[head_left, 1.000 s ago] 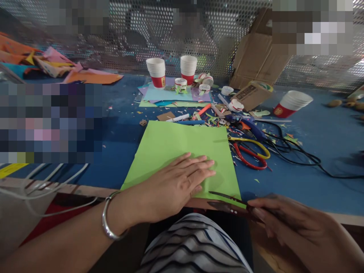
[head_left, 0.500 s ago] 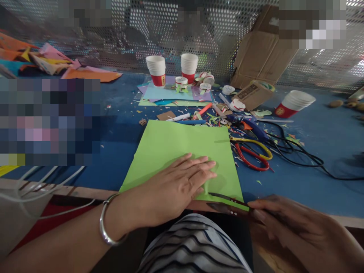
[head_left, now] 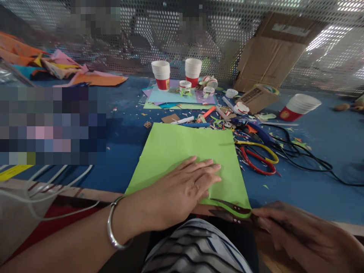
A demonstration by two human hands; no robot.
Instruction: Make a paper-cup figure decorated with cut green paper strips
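Note:
A light green sheet of paper [head_left: 176,146] lies at the near edge of the blue table. My left hand [head_left: 193,182] rests palm down on it, fingers stretched out and slightly apart, a silver bangle on the wrist. At the sheet's near right corner, my right hand [head_left: 292,227] is closed around a pair of snips [head_left: 234,207] with dark, pointed blades, their handles mostly hidden by the fingers. One blade lies above the paper and the other below. A narrow strip along the near edge bends downward between them.
Beyond the sheet lie paper scraps, markers, red-and-yellow-handled scissors [head_left: 257,157] and a blue glue gun [head_left: 260,132] with a black cord. Stacked paper cups [head_left: 161,76] and cardboard [head_left: 273,57] stand farther back. White cables [head_left: 57,185] cross the near left edge.
The whole view has shifted slightly. The snips' blades are a little wider apart, and the near edge strip of green paper now bows down between them. My left hand stays flat on the sheet.

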